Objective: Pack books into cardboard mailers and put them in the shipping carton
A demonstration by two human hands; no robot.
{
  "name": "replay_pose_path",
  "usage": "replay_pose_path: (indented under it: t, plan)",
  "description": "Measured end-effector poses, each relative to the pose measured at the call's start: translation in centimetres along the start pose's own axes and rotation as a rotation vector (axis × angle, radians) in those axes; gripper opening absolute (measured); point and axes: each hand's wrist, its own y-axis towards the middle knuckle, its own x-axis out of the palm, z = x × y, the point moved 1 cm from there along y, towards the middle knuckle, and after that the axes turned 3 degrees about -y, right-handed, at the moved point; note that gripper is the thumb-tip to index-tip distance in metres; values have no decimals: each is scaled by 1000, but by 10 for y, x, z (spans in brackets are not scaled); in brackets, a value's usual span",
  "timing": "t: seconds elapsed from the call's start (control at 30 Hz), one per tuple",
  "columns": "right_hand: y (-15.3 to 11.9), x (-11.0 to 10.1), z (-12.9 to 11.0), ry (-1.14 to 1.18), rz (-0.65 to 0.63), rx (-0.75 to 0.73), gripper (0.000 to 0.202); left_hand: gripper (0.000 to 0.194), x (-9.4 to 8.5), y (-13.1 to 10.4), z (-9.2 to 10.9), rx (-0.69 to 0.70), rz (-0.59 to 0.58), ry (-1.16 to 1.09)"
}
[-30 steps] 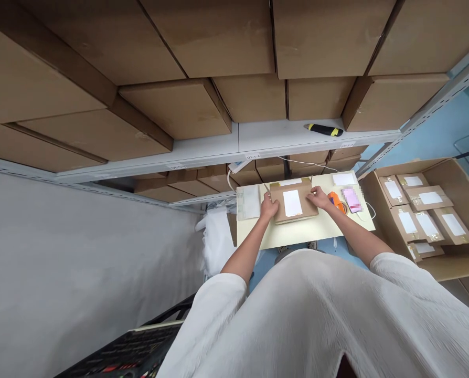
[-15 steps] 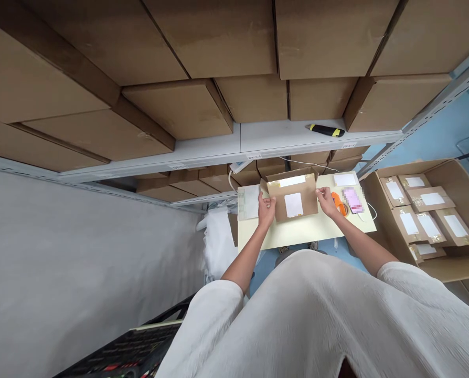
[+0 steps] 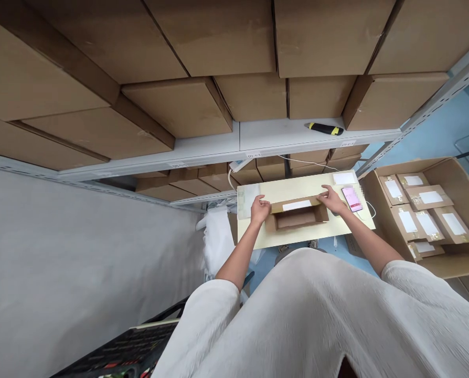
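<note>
Tipping the open carton [image 3: 296, 220] over toward 6 o'clock compared with half a second ago, now showing its hollow inside instead of its big label. Holding it at both ends, left hand [image 3: 260, 210] at 9 o'clock, right hand [image 3: 331, 199] around 2, so set wide apart and probably gripping lightly near the upper edge. Can't tell the exact fingertip contact, too small.

For doing this tilt well: probably best turning both ends at the same rate, not squeezing hard, and so not buckling the thin-looking cardboard or letting one corner slip.

Pose-wise, reaching forward with both forearms, slanting in from about 7 and 4 o'clock toward the carton. Curling the left fingers, lifting a right finger a bit proud.

Sitting on or just above the pale table [image 3: 266, 241], near its middle; not clear which. Worth minding the phone [image 3: 351, 198], lying just past the right hand at 3 o'clock. Farther out at 3, holding labelled parcels [image 3: 427, 226]: a big box [image 3: 460, 184].
</note>
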Motion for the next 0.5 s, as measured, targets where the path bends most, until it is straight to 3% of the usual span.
replay_pose_path:
  t: [0.13,0.3,0.4,0.5]
  plan:
    - [4,2,8,158,42,-21,61,37,2,2,-2,68,64,-72]
    - [18,-2,6,204,157,-97,58,22,3,23,11,143,151,-154]
    - [20,-6,-3,156,253,-232,58,28,-2,26,21,258,199,-64]
    - [12,-10,-14,-59,321,-429,52,31,-8,15,31,451,191,97]
